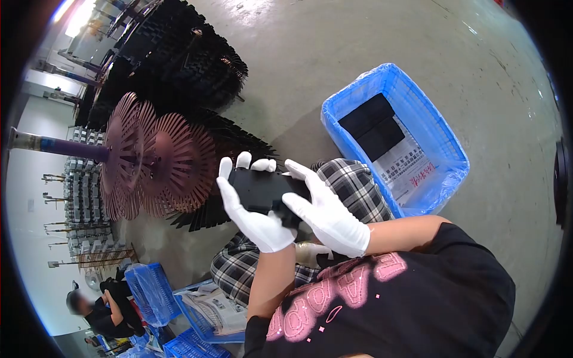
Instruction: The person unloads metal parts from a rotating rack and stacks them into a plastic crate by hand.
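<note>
Both hands wear white gloves and hold a flat black rectangular panel (261, 186) in front of my lap. My left hand (253, 218) supports it from the left and below, with its fingertips showing past the far edge. My right hand (325, 215) grips the right side, thumb on the upper face and fingers along the far edge. Several similar black panels (371, 125) lie flat in a blue crate (427, 110) to the right, on printed paper (403, 170) with red handwriting. Clear plastic lines the crate.
A rack of reddish slotted discs (158, 158) on a purple shaft stands close on the left. Behind it are large stacks of black pieces (173, 59). Lower left are a blue crate with newspaper (221, 313), other blue crates (152, 292) and a seated person (113, 313).
</note>
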### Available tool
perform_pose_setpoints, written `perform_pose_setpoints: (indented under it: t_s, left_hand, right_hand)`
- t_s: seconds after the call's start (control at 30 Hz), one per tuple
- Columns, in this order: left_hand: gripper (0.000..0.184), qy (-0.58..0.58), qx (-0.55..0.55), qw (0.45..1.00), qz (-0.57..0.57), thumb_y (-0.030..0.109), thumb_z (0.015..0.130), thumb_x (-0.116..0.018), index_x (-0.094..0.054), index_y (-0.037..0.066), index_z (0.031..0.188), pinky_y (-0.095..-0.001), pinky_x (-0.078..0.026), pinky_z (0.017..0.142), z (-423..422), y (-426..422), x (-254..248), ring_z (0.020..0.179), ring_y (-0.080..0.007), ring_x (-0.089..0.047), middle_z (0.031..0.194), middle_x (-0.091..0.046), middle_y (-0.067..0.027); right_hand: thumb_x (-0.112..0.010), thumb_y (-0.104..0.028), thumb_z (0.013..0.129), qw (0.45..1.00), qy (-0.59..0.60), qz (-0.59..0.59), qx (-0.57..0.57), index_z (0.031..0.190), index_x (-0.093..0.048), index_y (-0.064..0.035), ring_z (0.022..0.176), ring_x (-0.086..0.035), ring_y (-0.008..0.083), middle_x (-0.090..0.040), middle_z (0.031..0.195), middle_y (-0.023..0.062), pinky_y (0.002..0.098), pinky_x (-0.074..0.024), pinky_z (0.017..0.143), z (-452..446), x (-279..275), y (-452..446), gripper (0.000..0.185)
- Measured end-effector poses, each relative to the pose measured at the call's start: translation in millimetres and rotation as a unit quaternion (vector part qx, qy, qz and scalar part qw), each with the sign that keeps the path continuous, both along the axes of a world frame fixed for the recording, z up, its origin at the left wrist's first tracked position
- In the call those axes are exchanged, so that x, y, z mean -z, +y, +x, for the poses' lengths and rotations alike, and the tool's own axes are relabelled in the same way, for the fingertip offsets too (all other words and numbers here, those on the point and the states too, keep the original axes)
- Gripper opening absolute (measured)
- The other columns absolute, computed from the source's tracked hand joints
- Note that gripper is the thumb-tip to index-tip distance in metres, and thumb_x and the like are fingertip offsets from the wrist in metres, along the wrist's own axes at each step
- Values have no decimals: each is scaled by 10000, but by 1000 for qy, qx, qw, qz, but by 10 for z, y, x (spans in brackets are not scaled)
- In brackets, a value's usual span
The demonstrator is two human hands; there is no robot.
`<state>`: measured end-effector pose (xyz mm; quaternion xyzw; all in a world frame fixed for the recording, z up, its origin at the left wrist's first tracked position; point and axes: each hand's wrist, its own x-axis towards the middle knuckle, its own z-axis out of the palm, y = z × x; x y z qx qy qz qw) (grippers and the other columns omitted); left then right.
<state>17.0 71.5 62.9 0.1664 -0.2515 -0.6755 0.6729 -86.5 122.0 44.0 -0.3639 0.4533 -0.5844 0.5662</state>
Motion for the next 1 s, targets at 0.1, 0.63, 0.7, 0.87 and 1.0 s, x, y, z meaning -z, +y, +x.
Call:
perform_pose_setpoints:
  t_s: [0.1,0.63,0.7,0.87,1.0]
  left_hand:
    - [506,33,61,996,-60,509,1042,-420,-503,120,1354,-441,-445,998,127,-79,123,1088,-270,-582,1236,-605,-99]
    - [710,-206,16,976,71,635,1034,-286,-568,43,1307,-446,-395,1084,11,39,27,1158,-290,-607,1281,-630,-183]
    - [719,-341,-22,937,77,614,1045,-279,-632,24,1256,-410,-395,1080,-135,114,132,1120,-288,-607,1254,-643,-195]
    - [615,-362,-23,931,36,458,1099,-263,-642,-20,1182,-363,-407,1058,-367,411,356,1095,-246,-612,1176,-671,-184]
    - [559,-404,-53,913,-20,394,1107,-272,-651,-17,1079,-350,-423,1019,-434,413,476,1045,-228,-610,1104,-680,-167]
  right_hand:
    - [-616,-144,939,999,2,12,-51,1284,-499,17,936,-580,172,-591,1086,155,290,-486,821,-87,-100,-28,399]
    - [-767,-19,773,882,391,-262,-22,1160,-531,-32,888,-590,234,-584,1025,104,308,-502,771,-925,-44,-37,454]
    - [-779,13,730,827,467,-313,-24,1159,-538,-45,899,-591,251,-584,1041,109,317,-501,781,-994,22,6,495]
    - [-770,31,689,853,425,-301,25,1139,-561,-66,941,-594,276,-586,1070,121,338,-505,823,-959,208,130,505]
    - [-749,33,685,837,457,-298,35,1150,-561,-70,975,-597,285,-591,1086,129,350,-507,844,-940,264,164,512]
